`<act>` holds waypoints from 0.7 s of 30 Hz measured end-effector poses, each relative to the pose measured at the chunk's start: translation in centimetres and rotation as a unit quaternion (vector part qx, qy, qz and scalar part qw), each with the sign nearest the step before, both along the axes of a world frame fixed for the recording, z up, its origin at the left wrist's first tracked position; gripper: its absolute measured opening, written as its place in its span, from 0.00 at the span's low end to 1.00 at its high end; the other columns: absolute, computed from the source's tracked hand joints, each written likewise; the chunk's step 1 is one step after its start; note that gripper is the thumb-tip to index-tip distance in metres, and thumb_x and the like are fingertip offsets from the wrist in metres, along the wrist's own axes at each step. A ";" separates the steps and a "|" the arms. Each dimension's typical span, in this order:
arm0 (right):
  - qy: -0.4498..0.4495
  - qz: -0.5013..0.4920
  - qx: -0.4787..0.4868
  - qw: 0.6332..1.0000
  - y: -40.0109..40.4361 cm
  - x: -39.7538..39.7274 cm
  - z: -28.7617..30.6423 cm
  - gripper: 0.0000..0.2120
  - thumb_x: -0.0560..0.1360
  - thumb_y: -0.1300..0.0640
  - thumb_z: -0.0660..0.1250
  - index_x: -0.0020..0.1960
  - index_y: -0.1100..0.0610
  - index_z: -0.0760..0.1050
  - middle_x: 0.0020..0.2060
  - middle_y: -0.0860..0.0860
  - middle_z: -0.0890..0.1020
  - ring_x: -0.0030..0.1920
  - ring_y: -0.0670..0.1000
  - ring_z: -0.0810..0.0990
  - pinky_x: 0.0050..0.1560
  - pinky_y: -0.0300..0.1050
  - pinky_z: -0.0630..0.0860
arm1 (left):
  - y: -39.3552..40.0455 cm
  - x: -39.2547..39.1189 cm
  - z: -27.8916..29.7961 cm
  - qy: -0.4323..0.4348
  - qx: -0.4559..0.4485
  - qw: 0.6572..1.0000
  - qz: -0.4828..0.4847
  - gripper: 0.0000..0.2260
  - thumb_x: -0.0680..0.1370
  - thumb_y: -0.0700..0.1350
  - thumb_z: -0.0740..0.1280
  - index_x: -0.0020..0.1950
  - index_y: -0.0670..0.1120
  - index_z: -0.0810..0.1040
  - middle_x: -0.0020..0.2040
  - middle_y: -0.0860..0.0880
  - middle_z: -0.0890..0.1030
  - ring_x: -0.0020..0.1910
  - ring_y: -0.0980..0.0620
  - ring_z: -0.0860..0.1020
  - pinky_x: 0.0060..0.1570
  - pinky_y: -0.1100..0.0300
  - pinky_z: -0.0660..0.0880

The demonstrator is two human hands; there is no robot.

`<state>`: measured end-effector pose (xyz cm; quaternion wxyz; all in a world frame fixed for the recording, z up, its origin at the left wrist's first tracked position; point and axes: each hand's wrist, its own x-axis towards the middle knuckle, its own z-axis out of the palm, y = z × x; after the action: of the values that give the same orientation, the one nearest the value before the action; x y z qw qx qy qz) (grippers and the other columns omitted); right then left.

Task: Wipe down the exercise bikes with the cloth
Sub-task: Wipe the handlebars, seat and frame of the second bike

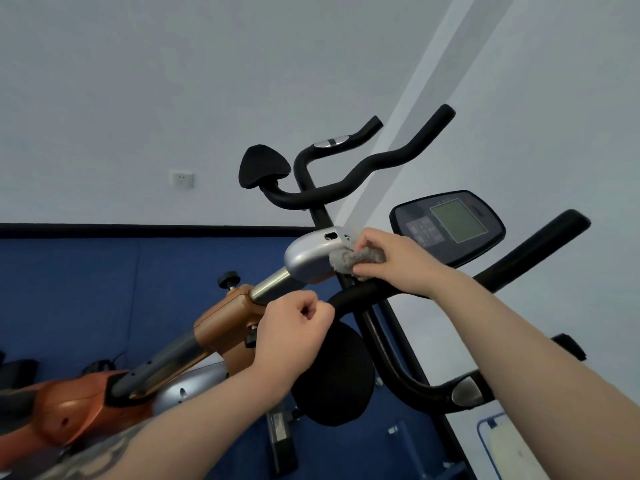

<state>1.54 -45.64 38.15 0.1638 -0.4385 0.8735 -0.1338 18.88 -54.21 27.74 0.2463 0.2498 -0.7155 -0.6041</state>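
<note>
An orange and silver exercise bike (221, 327) fills the lower left, its steel post rising to a silver housing (306, 258). My right hand (394, 261) grips a grey fluffy cloth (353, 259) and presses it against the right end of that housing. My left hand (294, 329) is curled around the left end of the black handlebar (360, 292) just below the post. The console screen (450, 226) sits behind my right hand. A second bike's black handlebars (381, 157) and saddle (263, 168) stand farther back.
A white wall with a socket (183, 179) is behind the bikes, above a blue padded panel (86, 289). A black round pad (336, 375) hangs under the handlebar. A white sheet with a blue border (502, 441) lies at the lower right.
</note>
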 end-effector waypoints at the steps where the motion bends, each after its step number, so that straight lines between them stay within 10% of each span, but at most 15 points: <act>1: -0.028 -0.007 -0.001 1.000 0.4 -0.2 0.4 0.04 0.76 0.45 0.68 0.47 0.42 0.73 0.45 0.40 0.81 0.48 0.43 0.79 0.46 0.41 0.73 | 0.0 0.0 0.0 0.000 0.001 1.000 -0.002 0.15 0.66 0.54 0.59 0.33 0.42 0.65 0.27 0.51 0.65 0.29 0.54 0.64 0.32 0.51 0.64; 4: -0.120 -0.037 -0.048 0.991 0.6 -0.2 1.0 0.08 0.78 0.43 0.64 0.44 0.43 0.78 0.43 0.37 0.82 0.44 0.35 0.78 0.47 0.41 0.69 | 0.1 0.1 0.0 0.004 0.003 1.000 -0.006 0.15 0.67 0.53 0.60 0.33 0.41 0.66 0.27 0.50 0.65 0.29 0.53 0.64 0.32 0.51 0.64; 9: -0.020 -0.119 -0.119 0.985 -1.2 1.2 -0.7 0.14 0.70 0.43 0.74 0.44 0.52 0.74 0.43 0.45 0.80 0.44 0.44 0.78 0.43 0.41 0.73 | 0.0 0.1 0.2 -0.001 0.005 1.000 -0.008 0.14 0.68 0.51 0.60 0.33 0.40 0.65 0.28 0.49 0.65 0.30 0.52 0.64 0.32 0.51 0.63; 13: 0.144 -0.088 0.028 0.985 -0.2 1.6 -1.4 0.22 0.73 0.30 0.60 0.42 0.49 0.70 0.37 0.45 0.77 0.38 0.47 0.76 0.33 0.44 0.68 | 0.1 0.2 0.3 -0.002 0.014 1.000 -0.010 0.14 0.68 0.51 0.61 0.34 0.39 0.66 0.28 0.48 0.66 0.30 0.51 0.64 0.32 0.51 0.64; 21: 0.210 0.008 0.202 0.957 -3.2 2.1 -1.8 0.20 0.82 0.41 0.51 0.57 0.50 0.77 0.51 0.56 0.79 0.47 0.55 0.75 0.42 0.47 0.70 | 0.1 0.2 0.3 -0.001 0.025 1.000 -0.009 0.14 0.68 0.51 0.61 0.33 0.39 0.66 0.29 0.43 0.66 0.30 0.50 0.65 0.32 0.50 0.64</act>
<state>3.69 -48.82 36.36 0.0631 -0.4213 0.8936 0.1418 19.03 -54.10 28.07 0.2336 0.2502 -0.7025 -0.6239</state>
